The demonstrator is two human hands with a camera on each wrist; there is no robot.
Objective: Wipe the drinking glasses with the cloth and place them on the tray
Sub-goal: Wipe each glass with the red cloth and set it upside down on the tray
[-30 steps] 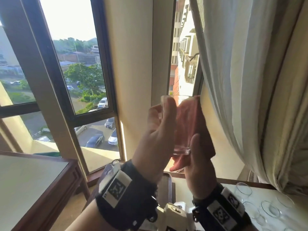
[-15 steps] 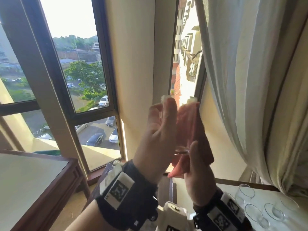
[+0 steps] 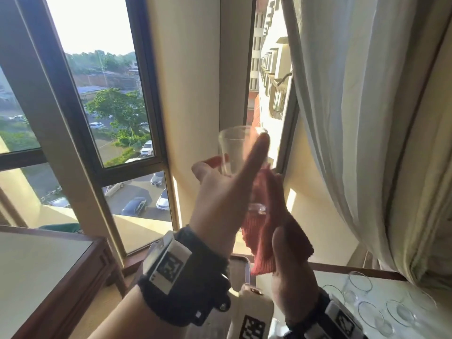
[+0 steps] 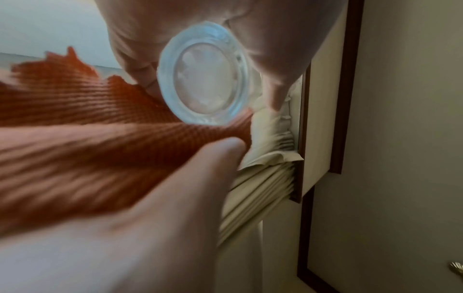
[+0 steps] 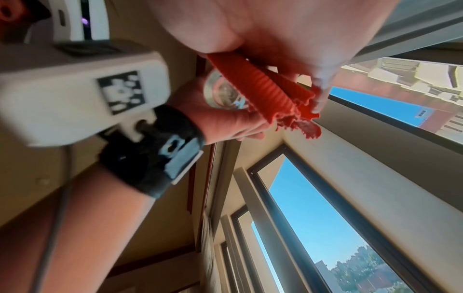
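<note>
While gripping glass (image 3: 238, 152) and cloth (image 3: 265, 231), both hands before curtain (image 3: 354, 118), window (image 3: 102, 99).

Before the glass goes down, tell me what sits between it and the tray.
The glass is raised in the left hand, the cloth in the right hand. The tray lies below, mostly hidden by both wrists. Only the hanging cloth and right hand lie between; other glasses stand off right.

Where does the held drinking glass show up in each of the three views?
Head: glass at centre, upright, gripped by the left hand.
Left wrist: its round base at upper centre.
Right wrist: base upper centre, partly behind cloth.
Shared landmark: the red cloth.
</note>
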